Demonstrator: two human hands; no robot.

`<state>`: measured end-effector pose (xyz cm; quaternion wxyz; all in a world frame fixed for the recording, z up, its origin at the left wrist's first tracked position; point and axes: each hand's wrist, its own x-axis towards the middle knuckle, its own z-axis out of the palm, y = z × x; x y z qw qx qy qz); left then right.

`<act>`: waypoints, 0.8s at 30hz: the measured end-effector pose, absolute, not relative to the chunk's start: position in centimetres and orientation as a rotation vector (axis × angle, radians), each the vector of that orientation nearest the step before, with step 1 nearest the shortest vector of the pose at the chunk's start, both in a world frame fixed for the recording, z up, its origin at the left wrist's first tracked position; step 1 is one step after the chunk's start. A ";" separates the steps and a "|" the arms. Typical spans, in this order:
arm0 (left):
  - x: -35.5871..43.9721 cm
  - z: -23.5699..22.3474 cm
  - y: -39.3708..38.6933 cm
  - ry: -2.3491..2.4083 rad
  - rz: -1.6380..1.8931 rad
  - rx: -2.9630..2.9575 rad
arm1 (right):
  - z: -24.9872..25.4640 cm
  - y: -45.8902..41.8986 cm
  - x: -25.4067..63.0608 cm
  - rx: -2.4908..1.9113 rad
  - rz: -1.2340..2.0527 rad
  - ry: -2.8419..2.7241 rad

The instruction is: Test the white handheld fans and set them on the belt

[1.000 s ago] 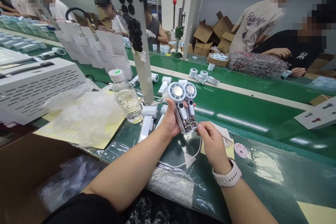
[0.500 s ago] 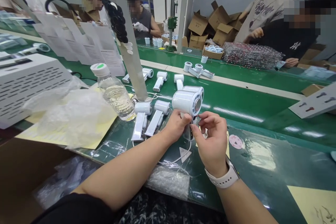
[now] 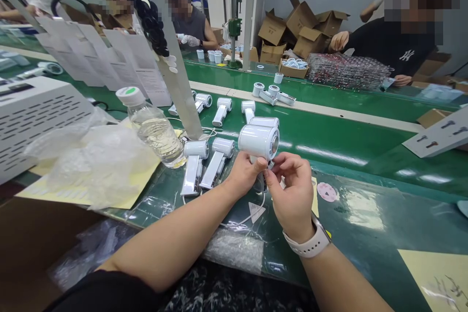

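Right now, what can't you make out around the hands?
Head view, all:
Handle of the white handheld fan: hidden by the left hand and right hand.
Body of the second fan: hidden behind the first.
Print on the hanging white sheets: too small to read.
Ventilated white case: cut off by the left edge.

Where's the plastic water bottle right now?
In the head view, the plastic water bottle is left of the person's left hand, between the crumpled clear plastic film and the white handheld fans.
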<state>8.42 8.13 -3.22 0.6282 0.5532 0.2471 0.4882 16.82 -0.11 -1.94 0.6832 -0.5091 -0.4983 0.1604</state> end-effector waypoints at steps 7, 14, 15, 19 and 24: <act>8.4 -1.8 7.4 0.676 1.246 1.300 | -1.6 0.0 16.7 -1.189 0.407 -1.049; 8.9 -1.6 6.8 0.697 1.384 1.118 | -1.6 0.2 16.6 -1.265 0.449 -0.959; 8.9 -1.6 6.8 0.686 1.380 1.125 | -1.6 0.2 16.7 -1.269 0.453 -0.959; 8.8 -2.2 7.1 0.702 1.377 1.267 | -1.6 0.3 17.0 -1.292 0.476 -0.974; 8.7 -3.0 7.4 0.749 1.372 1.310 | -1.6 0.6 17.5 -1.328 0.545 -0.945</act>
